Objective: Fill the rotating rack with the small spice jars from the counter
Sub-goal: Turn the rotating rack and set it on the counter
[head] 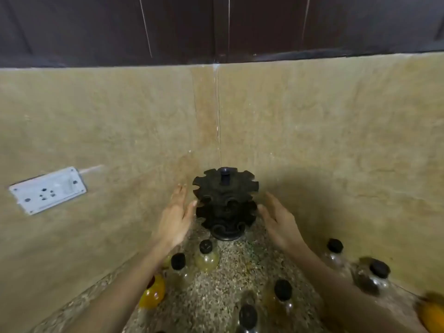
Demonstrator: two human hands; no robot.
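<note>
A black rotating rack (pixel 225 203) with notched tiers and a round foot stands in the counter's corner, its slots empty. My left hand (pixel 174 217) is open just left of it, fingertips at its edge. My right hand (pixel 280 219) is open just right of it, close to the lower tier. Several small black-capped spice jars stand on the speckled counter (pixel 230 265): a pale one (pixel 206 255) before the rack, a dark-capped one (pixel 178 261), a yellow one (pixel 152 293) half hidden by my left forearm, and a dark-filled one (pixel 372 276) at right.
Beige tiled walls meet in a corner right behind the rack. A white power socket (pixel 48 189) sits on the left wall. Dark cabinets (pixel 216 27) hang overhead. More jars (pixel 283 290) crowd the near counter, and an orange one (pixel 432 316) is at the right edge.
</note>
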